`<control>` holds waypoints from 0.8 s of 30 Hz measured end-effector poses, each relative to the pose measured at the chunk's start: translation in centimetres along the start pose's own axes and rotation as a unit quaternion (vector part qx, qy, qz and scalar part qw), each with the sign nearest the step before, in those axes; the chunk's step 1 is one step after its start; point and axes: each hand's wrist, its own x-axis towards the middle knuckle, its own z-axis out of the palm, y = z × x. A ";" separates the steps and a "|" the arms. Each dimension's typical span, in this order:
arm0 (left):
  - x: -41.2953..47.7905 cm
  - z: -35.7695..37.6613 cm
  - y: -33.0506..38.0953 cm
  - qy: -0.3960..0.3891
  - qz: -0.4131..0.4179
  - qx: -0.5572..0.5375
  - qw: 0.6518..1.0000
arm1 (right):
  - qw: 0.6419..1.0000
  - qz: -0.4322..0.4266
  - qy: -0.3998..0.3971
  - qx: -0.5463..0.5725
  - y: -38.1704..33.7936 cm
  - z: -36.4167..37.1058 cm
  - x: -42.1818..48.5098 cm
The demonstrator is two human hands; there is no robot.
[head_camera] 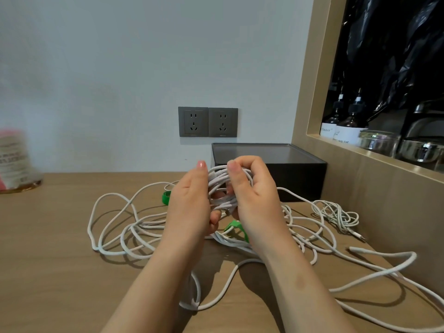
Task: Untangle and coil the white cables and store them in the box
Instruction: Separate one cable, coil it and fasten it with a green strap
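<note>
View from the wearer's head, looking down at a wooden table (60, 236). Both hands meet in the middle, raised a little above the tabletop, with a small coil (217, 181) of white cable between them. The right hand (254, 200) curls its fingers over the top of the coil and grips it. The left hand (189, 205) clasps the other side, thumb tucked round the lower loops and one finger pointing straight up. Held from both sides, the loops cannot spring apart — probably the reason for the grip while a fastening is found. A green tie (236, 229) lies just under the hands, within easy reach, and a second green tie (166, 197) sits just left of them. The loose cables (115, 227) sprawl tangled across the table on the left, right and near sides, with a small knotted bunch (338, 212) at the right. The dark box (288, 169) stands just beyond the hands, against the wall — whether it is open, I cannot tell. Most of the task looks undone.
</note>
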 end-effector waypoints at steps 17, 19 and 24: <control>-0.3 -0.7 -0.4 0.018 0.218 0.186 0.958 | 0.994 0.032 0.039 -0.096 -0.2 -0.7 -0.2; -0.4 -1.0 -0.3 0.019 0.252 0.240 0.937 | 0.993 0.104 0.008 -0.054 -0.4 -0.8 -0.2; -0.2 -1.2 -0.5 0.045 0.246 0.270 0.930 | 0.970 0.215 -0.108 0.023 -0.9 -0.9 0.0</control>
